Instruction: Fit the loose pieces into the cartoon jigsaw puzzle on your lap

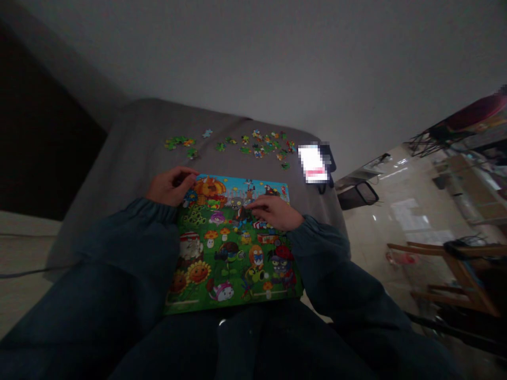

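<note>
A jigsaw puzzle (233, 253) with a bright cartoon picture of sunflowers, zombies and green plants lies flat in front of me, its near edge by my lap. My left hand (170, 186) is at the puzzle's far left corner, fingers curled and thumb and forefinger closed on the edge. Over the upper right part of the picture rests my right hand (275, 212), its fingertips drawn together against the surface. Whatever may be under those fingertips is hidden. Beyond the far edge lie loose puzzle pieces (259, 150), mostly green, with another group of pieces (178, 142) further left.
A lit phone (312, 163), its screen blurred out, stands to the right of the loose pieces. Grey cloth (130, 137) covers the surface, which meets a pale wall (253, 63). On the floor at right are a dark bin (360, 195) and a wooden chair (455, 269).
</note>
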Available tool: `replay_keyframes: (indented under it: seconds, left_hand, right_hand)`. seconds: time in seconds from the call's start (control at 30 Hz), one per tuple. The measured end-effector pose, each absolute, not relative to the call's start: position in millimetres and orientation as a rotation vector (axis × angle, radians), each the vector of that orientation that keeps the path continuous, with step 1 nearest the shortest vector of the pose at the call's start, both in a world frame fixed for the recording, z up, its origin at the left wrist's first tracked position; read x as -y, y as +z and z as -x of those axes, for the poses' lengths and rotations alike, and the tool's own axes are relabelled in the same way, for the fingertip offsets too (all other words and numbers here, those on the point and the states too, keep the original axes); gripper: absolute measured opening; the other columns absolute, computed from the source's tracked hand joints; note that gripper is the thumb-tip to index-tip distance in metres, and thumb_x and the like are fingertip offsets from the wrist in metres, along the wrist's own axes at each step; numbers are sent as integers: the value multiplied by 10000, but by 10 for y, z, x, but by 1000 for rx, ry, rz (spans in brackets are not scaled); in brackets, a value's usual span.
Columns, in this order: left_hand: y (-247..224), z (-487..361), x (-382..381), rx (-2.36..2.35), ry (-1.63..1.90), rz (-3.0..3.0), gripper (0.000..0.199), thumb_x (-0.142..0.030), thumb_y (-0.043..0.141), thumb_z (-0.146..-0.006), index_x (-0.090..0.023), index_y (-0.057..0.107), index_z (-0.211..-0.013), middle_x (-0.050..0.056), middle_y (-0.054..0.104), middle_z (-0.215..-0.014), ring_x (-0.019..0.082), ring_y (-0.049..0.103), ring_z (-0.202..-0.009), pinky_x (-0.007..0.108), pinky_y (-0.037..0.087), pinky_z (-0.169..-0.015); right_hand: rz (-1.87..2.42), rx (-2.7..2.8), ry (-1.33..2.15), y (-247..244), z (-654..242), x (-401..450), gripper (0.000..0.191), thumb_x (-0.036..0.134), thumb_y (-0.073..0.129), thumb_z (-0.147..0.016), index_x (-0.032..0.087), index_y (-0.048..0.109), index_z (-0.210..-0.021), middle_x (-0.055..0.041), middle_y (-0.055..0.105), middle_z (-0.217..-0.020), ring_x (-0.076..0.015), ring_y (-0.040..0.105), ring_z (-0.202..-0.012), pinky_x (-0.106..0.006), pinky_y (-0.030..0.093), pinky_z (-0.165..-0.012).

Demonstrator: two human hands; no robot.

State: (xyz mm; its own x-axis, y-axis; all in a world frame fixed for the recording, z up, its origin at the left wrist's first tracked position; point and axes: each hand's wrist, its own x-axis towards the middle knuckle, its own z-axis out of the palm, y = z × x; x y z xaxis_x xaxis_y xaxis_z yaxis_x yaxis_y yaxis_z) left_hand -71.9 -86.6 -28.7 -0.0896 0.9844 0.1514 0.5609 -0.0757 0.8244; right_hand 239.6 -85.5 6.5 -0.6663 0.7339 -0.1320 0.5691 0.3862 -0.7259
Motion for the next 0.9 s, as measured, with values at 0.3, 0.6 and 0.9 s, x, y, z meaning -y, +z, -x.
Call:
replay_keyframes:
  seconds: [0.3,0.6,0.9]
  left_hand:
    - [-326,727,849,-1671,1069,-1660,382,-489,539,-845,-189,692,-1026,38,728,-783,185,667,-699,262,519,-633]
    - [-304,731,850,-1672,1053,-1652,372,-486,540,-821,-202,705,-995,24,709,-760,159,652,-674,230,497,-607]
    - [-291,731,866,-1691,1020,-1656,428,-532,523,-821,-184,697,-1000,46,734,-800,193,675,-714,268,536,-662]
  right_hand:
    - [1223,2405,1059,53,-2227,876,154,79,643,-859,151,715,-975,-31,653,-863,-131,593,-753,-270,471,-713]
    - [1397,2484,835,68,-2240,999,356,236,773,-809,191,632,-1133,-82,573,-1096,-234,521,-1078,-404,395,-975]
    - [1717,2421,765,38,-2182,983,589,328,814,-724,264,541,-1243,-94,432,-1263,-316,421,-1165,-447,362,-940]
